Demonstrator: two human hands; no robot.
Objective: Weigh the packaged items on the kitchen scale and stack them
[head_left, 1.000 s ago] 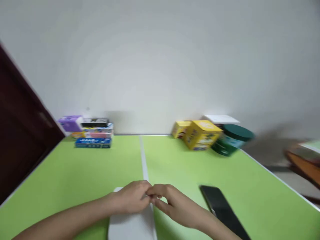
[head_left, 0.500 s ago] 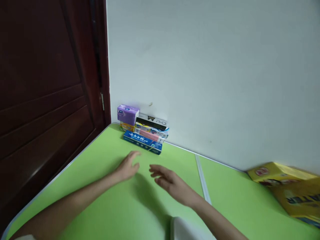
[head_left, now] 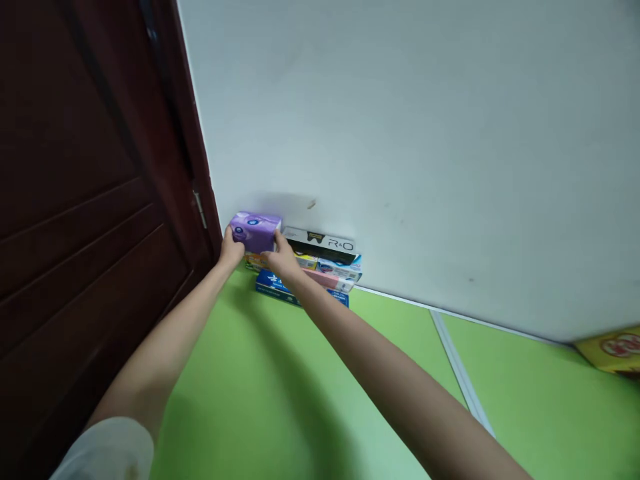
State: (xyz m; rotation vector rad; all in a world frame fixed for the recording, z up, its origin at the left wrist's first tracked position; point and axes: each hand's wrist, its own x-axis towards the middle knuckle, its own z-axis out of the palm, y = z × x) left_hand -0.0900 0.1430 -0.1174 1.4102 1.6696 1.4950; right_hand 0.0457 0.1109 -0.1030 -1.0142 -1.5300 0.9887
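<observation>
A purple tissue pack (head_left: 256,233) sits on top of an orange box (head_left: 254,261) in the corner by the wall. My left hand (head_left: 231,248) grips its left side, and my right hand (head_left: 283,255) grips its right side, so both are closed on it. To the right of the pack lies a black and white box (head_left: 323,245), stacked over small yellow and blue-white boxes (head_left: 340,267) and a pink box (head_left: 334,279). In front lies a blue toothpaste box (head_left: 275,287), partly hidden behind my right forearm.
The green table (head_left: 240,387) has a pale strip (head_left: 463,373) across it at the right. A yellow box (head_left: 617,350) stands at the far right edge. A dark red door (head_left: 90,267) is close on the left, and a pale wall (head_left: 400,133) runs behind.
Both hands have moved forward from above the table to the purple tissue pack and taken hold of its sides. The camera view has shifted, leaving less of the yellow box showing.
</observation>
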